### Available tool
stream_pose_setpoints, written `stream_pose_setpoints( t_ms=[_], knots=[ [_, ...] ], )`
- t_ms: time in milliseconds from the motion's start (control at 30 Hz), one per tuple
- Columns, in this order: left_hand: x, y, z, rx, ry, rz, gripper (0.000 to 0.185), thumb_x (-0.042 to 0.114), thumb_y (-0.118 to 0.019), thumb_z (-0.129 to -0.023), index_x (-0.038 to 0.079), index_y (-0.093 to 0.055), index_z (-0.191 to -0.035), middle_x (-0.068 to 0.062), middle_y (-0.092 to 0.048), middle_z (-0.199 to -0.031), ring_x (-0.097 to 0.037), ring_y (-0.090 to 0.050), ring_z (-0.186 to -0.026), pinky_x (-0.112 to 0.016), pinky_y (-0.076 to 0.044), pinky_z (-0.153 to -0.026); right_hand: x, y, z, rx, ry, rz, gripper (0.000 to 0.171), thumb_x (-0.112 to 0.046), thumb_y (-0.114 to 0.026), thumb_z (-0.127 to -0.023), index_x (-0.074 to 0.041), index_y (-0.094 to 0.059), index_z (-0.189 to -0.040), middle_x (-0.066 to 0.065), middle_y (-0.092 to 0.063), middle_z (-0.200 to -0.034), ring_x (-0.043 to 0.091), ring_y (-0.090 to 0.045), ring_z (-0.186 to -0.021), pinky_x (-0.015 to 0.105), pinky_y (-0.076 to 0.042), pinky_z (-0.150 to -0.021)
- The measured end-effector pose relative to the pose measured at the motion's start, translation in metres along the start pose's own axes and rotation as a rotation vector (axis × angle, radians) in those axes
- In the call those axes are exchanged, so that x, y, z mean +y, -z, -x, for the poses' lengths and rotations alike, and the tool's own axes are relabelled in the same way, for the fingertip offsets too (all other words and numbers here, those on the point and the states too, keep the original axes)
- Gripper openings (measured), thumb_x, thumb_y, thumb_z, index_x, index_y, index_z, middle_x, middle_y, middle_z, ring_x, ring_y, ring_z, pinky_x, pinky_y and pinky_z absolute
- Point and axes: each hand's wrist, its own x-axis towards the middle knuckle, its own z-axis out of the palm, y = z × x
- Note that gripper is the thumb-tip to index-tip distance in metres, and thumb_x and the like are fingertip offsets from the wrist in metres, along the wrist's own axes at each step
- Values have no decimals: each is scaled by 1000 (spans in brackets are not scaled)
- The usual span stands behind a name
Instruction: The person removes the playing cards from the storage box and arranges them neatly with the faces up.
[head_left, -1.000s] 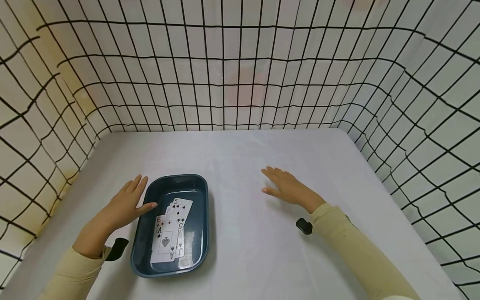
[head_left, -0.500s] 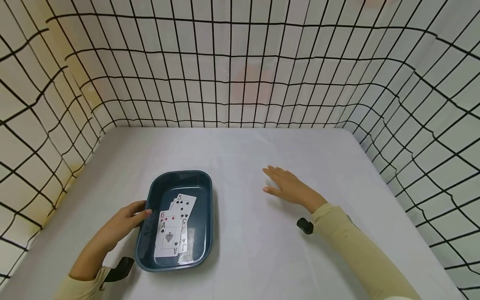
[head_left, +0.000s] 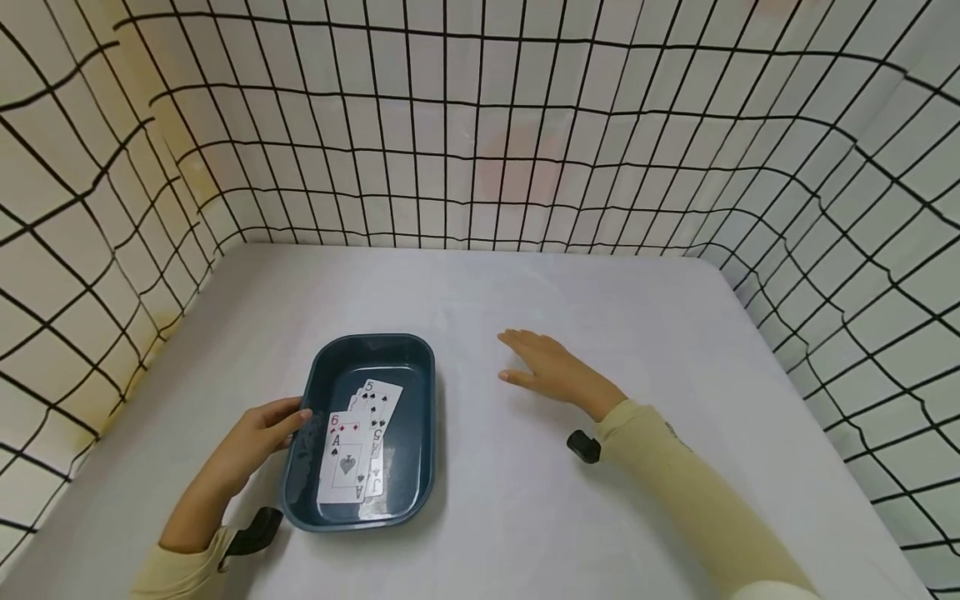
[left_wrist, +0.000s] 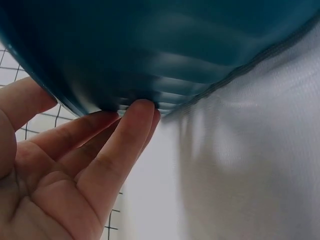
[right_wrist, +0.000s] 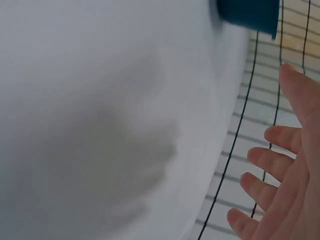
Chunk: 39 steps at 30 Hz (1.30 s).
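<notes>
A dark blue rectangular tray [head_left: 420, 500] lies on the white-covered table, left of centre. Inside it several playing cards [head_left: 343, 467] overlap face up, with an ace of spades on top and a six of diamonds and a five of spades showing behind. My left hand [head_left: 247, 442] grips the tray's left side. Its thumb lies over the rim, and in the left wrist view the fingers [left_wrist: 120, 145] press the outer wall from below. To the right of the tray, my right hand [head_left: 551, 367] hovers above the table, fingers extended and holding nothing.
Black wire grid panels [head_left: 487, 125] stand along the back and both sides of the white tabletop [head_left: 480, 292]. A black wrist device [head_left: 255, 532] sits by the left cuff, another [head_left: 583, 447] by the right.
From hovering over the tray's left edge, my left hand has come down and taken hold of it. My right hand has shifted left, closer to the tray. The head view has turned slightly.
</notes>
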Motion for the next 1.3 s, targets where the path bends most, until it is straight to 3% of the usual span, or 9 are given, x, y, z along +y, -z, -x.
stream_pose_setpoints(
  t_ms=[200, 367, 533, 767, 900, 1033, 1133, 1233, 1300],
  knots=[
    [-3, -1, -1, 17, -2, 8, 57, 35, -47, -93, -8, -39, -130, -26, -42, -130, -41, -42, -115, -50, -40, -89, -52, 4, -34, 22, 92, 34, 66, -47, -47, -89, -8, -31, -139, 5, -33, -141, 20, -28, -129, 33, -22, -105],
    [-4, -3, -1, 35, 3, 23, 55, 33, -48, -93, -7, -40, -130, -25, -43, -129, -40, -43, -114, -50, -40, -89, -95, 2, -60, 2, 166, 57, 66, -47, -48, -89, -9, -31, -139, 4, -34, -141, 17, -29, -129, 29, -24, -104],
    [-7, -4, -3, 38, 0, 38, 56, 34, -49, -92, -7, -40, -129, -25, -43, -129, -40, -44, -114, -50, -39, -89, -133, -10, -83, -26, 235, 91, 63, -46, -50, -88, -10, -34, -138, 2, -38, -139, 15, -33, -126, 27, -27, -102],
    [-11, -2, -3, 20, -14, 57, 56, 34, -49, -92, -6, -40, -130, -24, -43, -129, -39, -44, -114, -50, -39, -89, -178, -38, -108, -122, 254, 186, 65, -51, -52, -85, -15, -37, -137, 1, -41, -136, 14, -40, -121, 29, -33, -99],
    [-11, -1, -2, 23, -23, 60, 56, 34, -49, -92, -7, -41, -129, -25, -44, -129, -40, -43, -115, -50, -40, -88, -192, -56, -117, -206, 202, 244, 73, -55, -58, -78, -16, -38, -136, 0, -42, -134, 15, -42, -119, 33, -36, -97],
    [-12, -2, -2, 31, -25, 68, 55, 33, -49, -92, -7, -42, -129, -24, -45, -128, -40, -44, -114, -50, -41, -88, -195, -69, -115, -285, 119, 295, 92, -63, -68, -61, -14, -39, -134, 2, -42, -129, 17, -42, -115, 37, -38, -94],
    [-12, -2, -2, 42, -20, 72, 53, 32, -50, -92, -7, -43, -128, -23, -47, -127, -40, -45, -113, -50, -41, -87, -195, -78, -112, -294, 95, 384, 103, -69, -70, -51, -14, -39, -132, 2, -42, -124, 17, -41, -110, 38, -40, -91],
    [-13, -2, -2, 43, -24, 73, 53, 31, -50, -92, -6, -43, -129, -23, -47, -127, -39, -46, -113, -50, -41, -87, -195, -83, -112, -277, 98, 445, 103, -69, -71, -51, -13, -39, -132, 2, -42, -122, 16, -41, -108, 36, -39, -91],
    [-13, -2, -2, 42, -24, 72, 54, 32, -50, -92, -6, -42, -129, -23, -47, -127, -39, -46, -113, -49, -42, -87, -195, -84, -113, -262, 96, 427, 98, -64, -73, -54, -13, -41, -131, 2, -44, -122, 16, -41, -107, 34, -39, -92]
  ],
)
